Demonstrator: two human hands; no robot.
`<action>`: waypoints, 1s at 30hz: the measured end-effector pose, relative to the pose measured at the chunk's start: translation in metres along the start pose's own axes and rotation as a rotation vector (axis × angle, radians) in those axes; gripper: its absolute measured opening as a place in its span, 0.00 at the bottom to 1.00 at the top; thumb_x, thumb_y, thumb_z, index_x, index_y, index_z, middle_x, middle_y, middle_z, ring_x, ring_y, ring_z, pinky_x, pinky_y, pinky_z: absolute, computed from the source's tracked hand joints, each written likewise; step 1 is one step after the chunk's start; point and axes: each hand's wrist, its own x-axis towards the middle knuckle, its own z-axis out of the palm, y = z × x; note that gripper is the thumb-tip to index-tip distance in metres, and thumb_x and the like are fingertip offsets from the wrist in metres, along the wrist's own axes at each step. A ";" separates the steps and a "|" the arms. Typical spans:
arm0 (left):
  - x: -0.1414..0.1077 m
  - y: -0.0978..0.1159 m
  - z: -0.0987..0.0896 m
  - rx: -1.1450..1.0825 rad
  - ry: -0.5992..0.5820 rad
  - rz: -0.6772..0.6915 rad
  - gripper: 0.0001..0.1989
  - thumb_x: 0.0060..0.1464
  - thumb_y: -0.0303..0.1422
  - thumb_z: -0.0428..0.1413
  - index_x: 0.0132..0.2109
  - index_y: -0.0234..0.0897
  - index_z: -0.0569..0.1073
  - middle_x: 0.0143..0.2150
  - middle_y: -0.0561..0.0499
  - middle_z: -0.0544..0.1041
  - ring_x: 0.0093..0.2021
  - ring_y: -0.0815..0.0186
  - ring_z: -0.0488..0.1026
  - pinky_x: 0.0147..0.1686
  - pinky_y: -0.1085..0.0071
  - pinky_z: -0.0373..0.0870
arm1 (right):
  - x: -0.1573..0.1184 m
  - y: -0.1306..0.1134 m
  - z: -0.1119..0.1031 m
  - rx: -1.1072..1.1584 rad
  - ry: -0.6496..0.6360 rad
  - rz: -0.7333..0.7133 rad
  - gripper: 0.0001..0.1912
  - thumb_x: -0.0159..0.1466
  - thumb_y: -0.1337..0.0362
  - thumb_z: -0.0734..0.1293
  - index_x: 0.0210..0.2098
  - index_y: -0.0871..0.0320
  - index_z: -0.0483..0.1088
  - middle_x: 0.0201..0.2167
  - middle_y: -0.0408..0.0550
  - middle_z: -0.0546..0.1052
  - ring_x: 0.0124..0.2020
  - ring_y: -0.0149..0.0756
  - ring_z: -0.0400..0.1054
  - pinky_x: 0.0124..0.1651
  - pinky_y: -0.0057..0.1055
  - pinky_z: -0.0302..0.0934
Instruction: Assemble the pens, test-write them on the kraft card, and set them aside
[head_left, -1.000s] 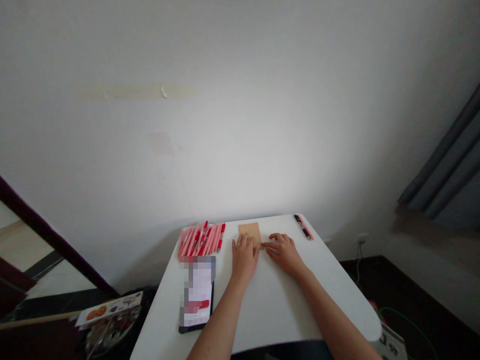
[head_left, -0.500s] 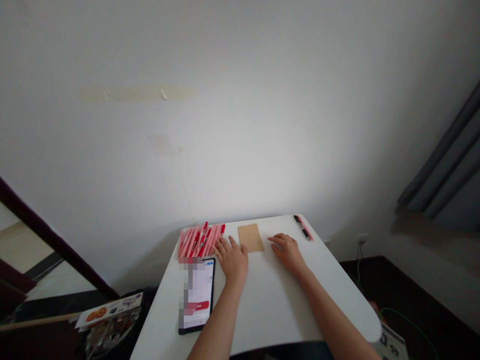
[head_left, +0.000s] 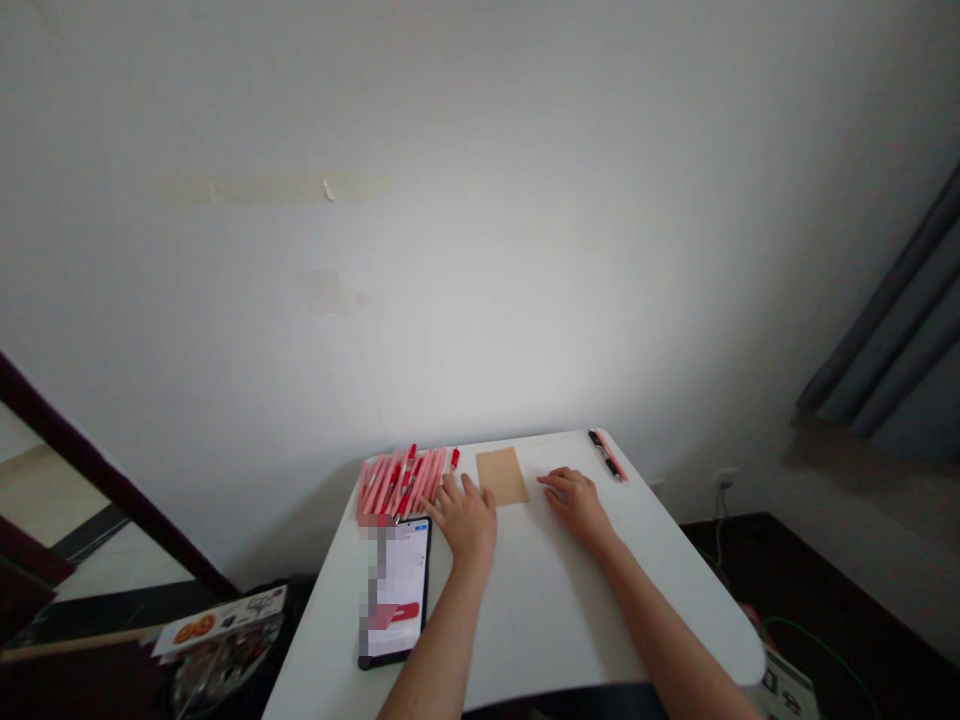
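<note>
My left hand (head_left: pixel 463 520) lies palm down with its fingers spread, at the right side of a pile of pink and red pens (head_left: pixel 397 485). One pen with a red cap (head_left: pixel 454 460) sticks out beyond its fingertips, slightly apart from the pile; the hand hides the rest of it. A square of brown paper or card (head_left: pixel 502 476) lies flat between my hands. To its right rests my right hand (head_left: pixel 576 502), fingers loosely bent and slightly apart, holding nothing.
A phone (head_left: pixel 397 590) with a lit, partly blurred screen lies left of my left forearm. Black and pink pens (head_left: pixel 607 455) lie at the far right of the white table (head_left: pixel 547 620). A wall (head_left: pixel 480 300) stands behind, and a box (head_left: pixel 221 620) sits low on the left.
The red-capped pen has shifted right, away from the pile, beside my left fingers. My left fingers have moved slightly; my right hand has stayed nearly still.
</note>
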 end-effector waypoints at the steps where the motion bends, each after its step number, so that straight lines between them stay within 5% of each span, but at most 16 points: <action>1: 0.000 0.000 -0.002 -0.001 -0.002 -0.009 0.22 0.59 0.39 0.45 0.55 0.34 0.70 0.57 0.36 0.68 0.56 0.49 0.64 0.59 0.36 0.47 | 0.000 0.000 0.000 -0.006 -0.002 -0.002 0.16 0.64 0.64 0.60 0.46 0.49 0.75 0.44 0.49 0.75 0.48 0.39 0.67 0.55 0.40 0.55; 18: 0.010 -0.012 0.001 0.081 0.036 -0.075 0.20 0.60 0.25 0.40 0.48 0.39 0.74 0.40 0.45 0.74 0.43 0.57 0.70 0.58 0.41 0.50 | 0.000 0.000 0.000 -0.066 -0.017 -0.022 0.15 0.63 0.65 0.60 0.44 0.49 0.76 0.43 0.49 0.75 0.47 0.39 0.67 0.53 0.39 0.55; 30: 0.012 -0.010 -0.005 -0.259 0.040 0.025 0.18 0.60 0.28 0.43 0.52 0.45 0.71 0.45 0.47 0.77 0.48 0.58 0.70 0.58 0.49 0.52 | 0.000 -0.001 0.000 -0.048 0.011 -0.013 0.17 0.64 0.66 0.59 0.48 0.50 0.73 0.44 0.50 0.75 0.47 0.38 0.67 0.53 0.39 0.57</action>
